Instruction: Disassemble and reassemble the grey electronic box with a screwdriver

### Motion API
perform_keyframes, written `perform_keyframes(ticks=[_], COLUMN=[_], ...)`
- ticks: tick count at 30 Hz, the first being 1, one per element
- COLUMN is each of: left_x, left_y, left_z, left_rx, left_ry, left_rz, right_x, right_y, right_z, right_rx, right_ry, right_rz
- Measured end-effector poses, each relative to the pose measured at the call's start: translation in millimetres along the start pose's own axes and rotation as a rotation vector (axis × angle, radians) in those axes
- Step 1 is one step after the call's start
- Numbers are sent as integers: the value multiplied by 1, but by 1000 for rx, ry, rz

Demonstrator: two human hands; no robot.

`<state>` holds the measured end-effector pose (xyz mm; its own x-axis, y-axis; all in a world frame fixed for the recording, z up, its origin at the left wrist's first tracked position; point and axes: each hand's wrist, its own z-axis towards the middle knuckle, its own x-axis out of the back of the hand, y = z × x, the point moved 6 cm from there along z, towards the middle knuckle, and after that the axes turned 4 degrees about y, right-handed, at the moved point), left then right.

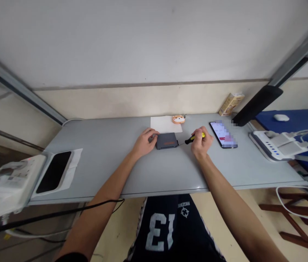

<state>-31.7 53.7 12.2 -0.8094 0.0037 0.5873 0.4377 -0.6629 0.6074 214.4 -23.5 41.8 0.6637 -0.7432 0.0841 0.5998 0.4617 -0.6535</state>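
from afar, i clasp a yellow-and-black screwdriver in my right hand at the flat dark-grey box on the smooth grey tabletop, half-curled left hand touching its left end, casing apparently closed, work seemingly unfinished.

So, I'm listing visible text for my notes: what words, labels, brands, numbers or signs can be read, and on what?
"13": dark clothing, upside down.
"RIGOR…": same clothing, upside down, ending unclear.
Round target-like sign: beside that word.
Grey box, orange lettering: too blurred.
Lit phone, screen text: too small, partly pixelated.
Carton, print: too small.
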Motion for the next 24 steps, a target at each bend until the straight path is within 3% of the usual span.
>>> perform_keyframes(ticks=[9, 12, 16, 24], left_x=[-1, 0, -1, 0], left_y=[6, 7, 5, 1], left_z=[-3, -3, -2, -3], left_rx=[58, 55, 65, 108], left_ry=[-142, -144, -156, -187], left_rz=[24, 16, 11, 7], right_x=[2, 2, 7, 3], right_y=[-5, -3, -1, -1], right_z=[-11, -11, -10, -13], right_rx=[67, 59, -11, -20], right_ry=[29, -12, 56, 32], right_rz=[24, -19, -32, -16])
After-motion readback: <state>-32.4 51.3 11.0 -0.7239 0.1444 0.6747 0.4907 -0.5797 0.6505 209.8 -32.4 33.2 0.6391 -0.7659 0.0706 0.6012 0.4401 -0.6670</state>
